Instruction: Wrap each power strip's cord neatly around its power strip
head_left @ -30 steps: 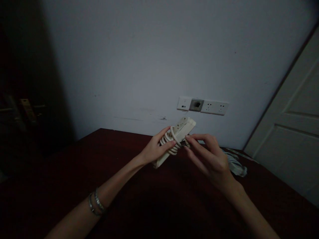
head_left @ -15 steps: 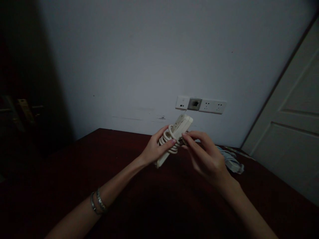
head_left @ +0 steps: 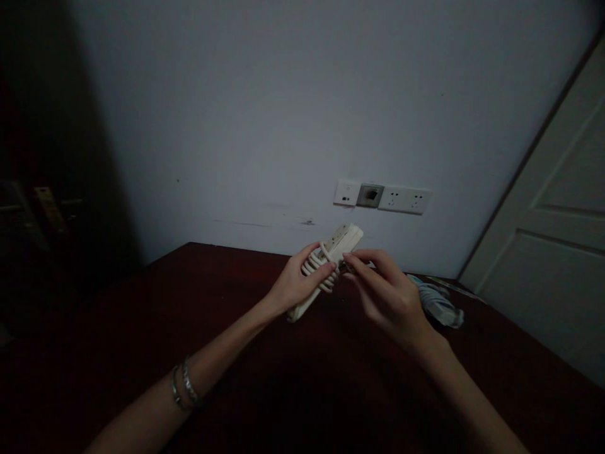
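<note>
A white power strip (head_left: 348, 239) is held tilted above the dark red table, its upper end pointing toward the wall. Its white cord (head_left: 314, 262) is wound around the middle in several loops. My left hand (head_left: 297, 281) is closed around the strip and the loops, thumb lying across the cord. At the strip's right side, my right hand (head_left: 390, 293) pinches with thumb and forefinger close against the coils. What sits between those fingertips is small and dark, partly hidden, and I cannot make out what it is.
Behind my right hand, another bundle of pale coiled cord (head_left: 437, 302) lies on the dark red table (head_left: 227, 277). Wall sockets (head_left: 404, 199) are set in the wall just above the table. A white panelled door (head_left: 558, 214) stands at the right.
The power strip has tipped and shifted slightly down and left in my left hand. My right hand keeps its pinch beside the coils, almost in the same place.
</note>
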### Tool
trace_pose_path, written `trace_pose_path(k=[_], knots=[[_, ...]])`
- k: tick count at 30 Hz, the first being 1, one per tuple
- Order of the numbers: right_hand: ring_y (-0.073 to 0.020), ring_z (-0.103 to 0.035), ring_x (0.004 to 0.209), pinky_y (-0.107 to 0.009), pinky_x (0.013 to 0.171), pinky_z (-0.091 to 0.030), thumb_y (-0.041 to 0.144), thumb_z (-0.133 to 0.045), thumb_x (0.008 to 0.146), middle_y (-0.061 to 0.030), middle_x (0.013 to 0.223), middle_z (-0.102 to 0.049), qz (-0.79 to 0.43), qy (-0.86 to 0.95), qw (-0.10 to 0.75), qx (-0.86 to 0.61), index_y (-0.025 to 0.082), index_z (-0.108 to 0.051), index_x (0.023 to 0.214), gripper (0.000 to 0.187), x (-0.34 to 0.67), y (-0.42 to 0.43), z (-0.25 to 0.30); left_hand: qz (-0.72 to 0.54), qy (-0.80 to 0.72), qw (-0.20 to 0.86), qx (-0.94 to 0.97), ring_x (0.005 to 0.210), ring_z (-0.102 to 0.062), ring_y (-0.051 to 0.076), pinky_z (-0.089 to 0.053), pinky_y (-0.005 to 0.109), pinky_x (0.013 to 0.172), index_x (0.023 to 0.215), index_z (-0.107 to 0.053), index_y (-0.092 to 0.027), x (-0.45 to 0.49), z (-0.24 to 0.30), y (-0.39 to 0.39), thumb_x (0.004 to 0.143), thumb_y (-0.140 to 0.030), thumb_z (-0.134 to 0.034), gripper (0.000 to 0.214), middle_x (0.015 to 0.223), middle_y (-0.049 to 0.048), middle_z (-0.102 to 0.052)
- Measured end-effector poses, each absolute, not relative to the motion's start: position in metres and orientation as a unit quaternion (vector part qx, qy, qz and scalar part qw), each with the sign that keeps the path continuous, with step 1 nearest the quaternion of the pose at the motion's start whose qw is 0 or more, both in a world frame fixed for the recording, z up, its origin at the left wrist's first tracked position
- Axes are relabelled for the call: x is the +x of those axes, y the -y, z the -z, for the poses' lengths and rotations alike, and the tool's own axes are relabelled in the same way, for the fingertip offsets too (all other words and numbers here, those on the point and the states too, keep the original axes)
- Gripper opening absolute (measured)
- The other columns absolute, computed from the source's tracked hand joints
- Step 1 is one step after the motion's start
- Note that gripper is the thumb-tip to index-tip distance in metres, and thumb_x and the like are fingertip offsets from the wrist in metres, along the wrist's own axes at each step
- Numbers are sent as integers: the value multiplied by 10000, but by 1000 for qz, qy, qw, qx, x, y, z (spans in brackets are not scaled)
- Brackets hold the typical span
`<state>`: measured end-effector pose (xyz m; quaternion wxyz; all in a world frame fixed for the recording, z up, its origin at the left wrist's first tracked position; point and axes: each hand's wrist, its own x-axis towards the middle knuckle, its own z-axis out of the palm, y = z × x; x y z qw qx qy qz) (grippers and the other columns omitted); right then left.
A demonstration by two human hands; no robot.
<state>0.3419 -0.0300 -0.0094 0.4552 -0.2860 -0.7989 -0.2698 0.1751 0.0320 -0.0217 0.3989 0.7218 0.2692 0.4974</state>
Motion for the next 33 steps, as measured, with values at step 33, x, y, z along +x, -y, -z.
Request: trace_pose_path(k=[33], knots=[[-186, -562, 972, -365, 808, -486, 172, -492, 876, -95, 1054, -552, 75, 793, 493, -349, 226, -565, 1223, 358, 358, 25, 5, -292, -243, 822, 424, 562, -646, 192, -506, 291, 501, 943, -641, -102, 180, 31, -33, 736, -560, -574, 508, 726, 104, -688]])
